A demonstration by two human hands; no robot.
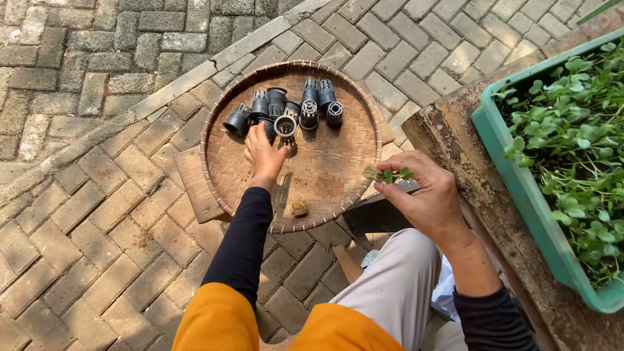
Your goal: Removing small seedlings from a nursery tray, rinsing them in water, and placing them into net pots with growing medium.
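My left hand (263, 155) reaches into a round woven bamboo tray (331, 175) and closes its fingers on a small black net pot (285, 125). Several more black net pots (311, 107) lie in a cluster at the tray's far side. My right hand (426, 195) hovers at the tray's right rim, pinching a small green seedling (390, 174) with a brownish root plug between thumb and fingers. A small brownish clump (299, 208) lies on the tray near its front rim.
A green trough full of leafy seedlings (572, 143) stands on a worn wooden bench (468, 149) at the right. The tray rests on a wooden block (195, 188) over brick paving (91, 221). My knees in light trousers (390, 286) are below.
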